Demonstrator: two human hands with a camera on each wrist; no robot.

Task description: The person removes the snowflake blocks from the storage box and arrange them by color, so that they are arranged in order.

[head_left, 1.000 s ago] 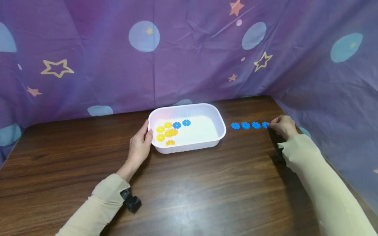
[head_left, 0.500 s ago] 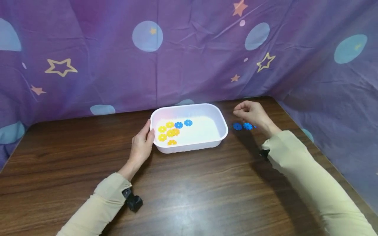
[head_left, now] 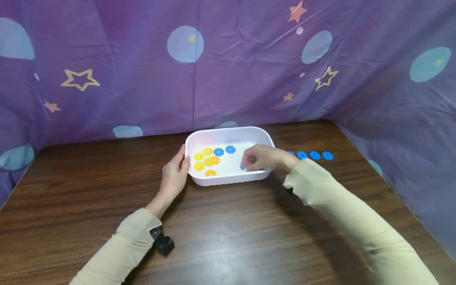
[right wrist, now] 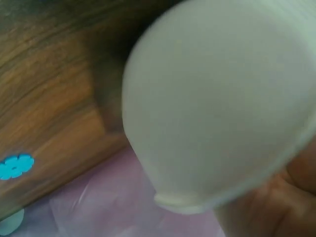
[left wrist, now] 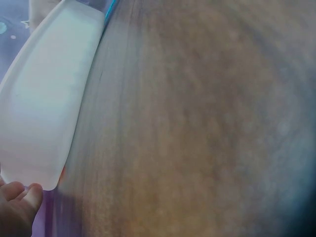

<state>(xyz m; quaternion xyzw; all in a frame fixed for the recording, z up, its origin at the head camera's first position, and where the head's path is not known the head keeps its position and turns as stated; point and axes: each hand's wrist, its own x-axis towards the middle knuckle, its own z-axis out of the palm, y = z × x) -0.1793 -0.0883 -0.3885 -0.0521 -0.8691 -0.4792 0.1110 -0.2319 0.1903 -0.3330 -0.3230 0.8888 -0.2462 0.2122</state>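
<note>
Tray (head_left: 221, 181), white, smooth and round-cornered, sits on the wood-grained counter (head_left: 213, 229), its left end held between the thumb and fingers of my left grip (head_left: 173, 178). My right grip (head_left: 260, 157) is curled inside the right half, and I cannot tell whether it pinches anything; to its left lie two blue discs (head_left: 230, 149) and a cluster of yellow-to-orange discs (head_left: 198, 166), all flat and petal-notched. Matching blue pieces (head_left: 315, 155) form a row on the counter, right of the tray.

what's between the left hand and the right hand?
Head view: part of the white tray, with yellow-orange discs on its floor, then two blue discs, then bare floor beside the right hand.
</note>
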